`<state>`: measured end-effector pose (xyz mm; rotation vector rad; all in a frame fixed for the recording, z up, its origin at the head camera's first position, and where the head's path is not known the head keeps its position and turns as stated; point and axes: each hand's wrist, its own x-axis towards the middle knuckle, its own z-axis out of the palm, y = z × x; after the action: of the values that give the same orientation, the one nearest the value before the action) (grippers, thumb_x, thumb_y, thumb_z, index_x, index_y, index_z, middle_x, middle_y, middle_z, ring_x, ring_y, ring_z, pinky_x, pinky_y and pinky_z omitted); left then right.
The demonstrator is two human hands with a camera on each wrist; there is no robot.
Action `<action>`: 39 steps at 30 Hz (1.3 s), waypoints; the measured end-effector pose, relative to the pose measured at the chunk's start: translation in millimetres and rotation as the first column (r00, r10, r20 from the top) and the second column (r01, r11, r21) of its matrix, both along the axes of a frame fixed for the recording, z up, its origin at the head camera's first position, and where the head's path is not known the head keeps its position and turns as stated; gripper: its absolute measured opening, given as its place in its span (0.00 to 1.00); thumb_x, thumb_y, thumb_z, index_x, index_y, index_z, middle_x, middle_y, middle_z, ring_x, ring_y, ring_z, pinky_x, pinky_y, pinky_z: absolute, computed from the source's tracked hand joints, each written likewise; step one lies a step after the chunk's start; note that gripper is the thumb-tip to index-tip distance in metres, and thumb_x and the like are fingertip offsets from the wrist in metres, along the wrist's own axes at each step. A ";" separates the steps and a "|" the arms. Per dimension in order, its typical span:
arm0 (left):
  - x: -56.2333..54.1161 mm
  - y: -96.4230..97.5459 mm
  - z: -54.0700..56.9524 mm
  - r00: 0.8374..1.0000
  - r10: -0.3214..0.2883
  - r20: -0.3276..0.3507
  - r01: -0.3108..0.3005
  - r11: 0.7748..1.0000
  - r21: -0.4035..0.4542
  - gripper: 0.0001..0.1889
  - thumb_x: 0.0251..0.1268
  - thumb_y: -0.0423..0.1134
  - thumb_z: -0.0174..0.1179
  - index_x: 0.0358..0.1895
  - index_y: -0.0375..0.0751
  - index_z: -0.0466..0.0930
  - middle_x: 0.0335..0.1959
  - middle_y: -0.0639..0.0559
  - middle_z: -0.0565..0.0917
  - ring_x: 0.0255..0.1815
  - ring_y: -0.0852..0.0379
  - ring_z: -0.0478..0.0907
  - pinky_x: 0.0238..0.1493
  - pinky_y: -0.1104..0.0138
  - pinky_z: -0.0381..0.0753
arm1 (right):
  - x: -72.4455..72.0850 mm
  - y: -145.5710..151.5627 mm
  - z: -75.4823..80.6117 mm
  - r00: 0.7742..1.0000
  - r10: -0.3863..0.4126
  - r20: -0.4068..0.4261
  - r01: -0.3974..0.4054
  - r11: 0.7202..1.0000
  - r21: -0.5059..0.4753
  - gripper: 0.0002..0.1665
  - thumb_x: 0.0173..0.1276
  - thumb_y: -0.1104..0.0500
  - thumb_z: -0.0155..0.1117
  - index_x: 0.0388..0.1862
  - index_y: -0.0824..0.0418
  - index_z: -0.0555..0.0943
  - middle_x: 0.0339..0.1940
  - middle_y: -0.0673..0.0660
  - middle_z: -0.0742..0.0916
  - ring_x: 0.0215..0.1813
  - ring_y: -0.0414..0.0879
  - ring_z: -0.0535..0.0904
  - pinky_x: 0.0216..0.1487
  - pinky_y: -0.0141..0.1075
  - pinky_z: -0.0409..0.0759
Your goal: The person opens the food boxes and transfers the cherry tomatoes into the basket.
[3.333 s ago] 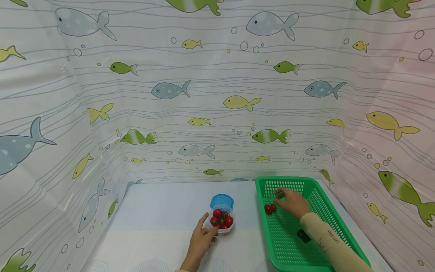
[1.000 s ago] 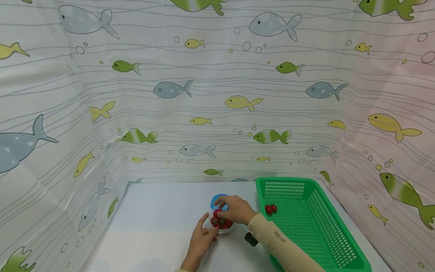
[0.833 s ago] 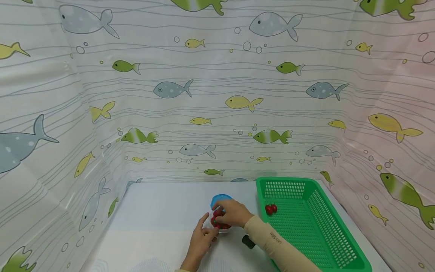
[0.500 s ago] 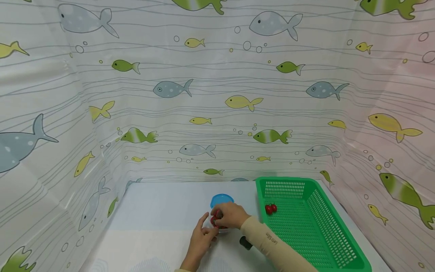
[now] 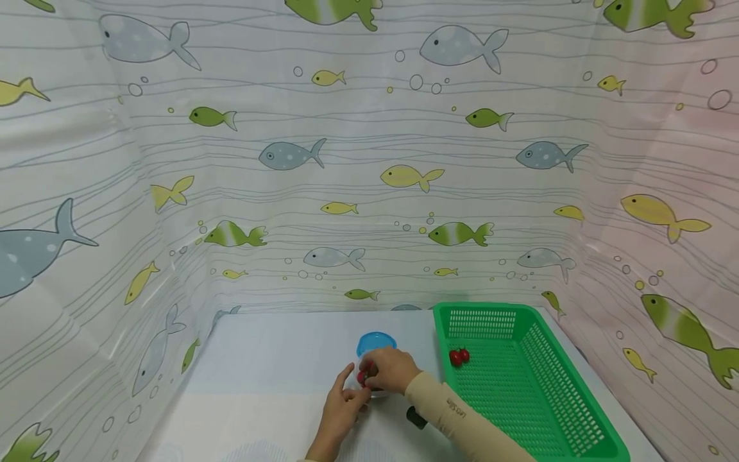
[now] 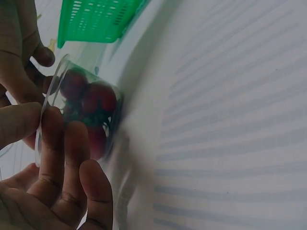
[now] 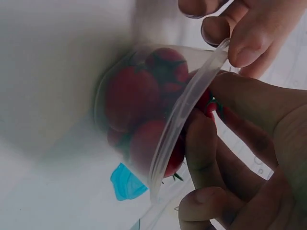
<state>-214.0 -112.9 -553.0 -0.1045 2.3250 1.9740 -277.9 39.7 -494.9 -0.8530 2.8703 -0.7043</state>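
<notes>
A small clear plastic container (image 7: 115, 76) full of red cherry tomatoes (image 7: 131, 98) stands on the white table. My left hand (image 5: 340, 410) grips its near-left rim, thumb over the edge and fingers along the outer wall, as the left wrist view shows. Over the opening, my right hand (image 5: 394, 371) pinches a cherry tomato (image 7: 209, 109) at the rim between thumb and fingers. From the head, that hand covers most of the container. Behind the container lies its blue lid (image 5: 376, 342).
To the right stands a green plastic basket (image 5: 441, 327) with slotted sides. Two cherry tomatoes (image 5: 456, 357) lie near its left wall. A curtain with printed fish (image 5: 404, 175) encloses the table at the back and sides.
My right hand has come from over the basket to the container, then shifted slightly left and down among the tomatoes. The left hand stays at the rim.
</notes>
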 end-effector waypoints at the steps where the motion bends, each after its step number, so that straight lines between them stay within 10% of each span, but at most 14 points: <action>1: 0.0 0.3 -0.1 1.000 0.001 0.003 -0.001 1.000 -0.001 0.44 0.69 0.48 0.65 0.80 0.37 0.52 0.35 0.44 0.87 0.36 0.51 0.84 0.32 0.62 0.76 | 0.3 -0.3 -0.6 1.000 -0.005 -0.004 0.005 1.000 0.003 0.13 0.59 0.57 0.78 0.43 0.52 0.88 0.32 0.44 0.88 0.34 0.35 0.80 0.35 0.40 0.81; 39: -0.3 1.1 1.7 1.000 0.003 0.006 -0.003 1.000 -0.003 0.41 0.70 0.44 0.63 0.80 0.37 0.52 0.34 0.45 0.87 0.35 0.52 0.83 0.32 0.61 0.76 | -0.4 11.1 8.0 0.997 -0.070 0.046 0.074 0.993 -0.089 0.13 0.64 0.52 0.75 0.48 0.51 0.88 0.36 0.45 0.90 0.40 0.42 0.84 0.38 0.42 0.83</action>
<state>-214.3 -111.8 -551.3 -0.1135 2.3263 1.9686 -278.3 50.7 -486.9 -0.7380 2.8636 -0.8550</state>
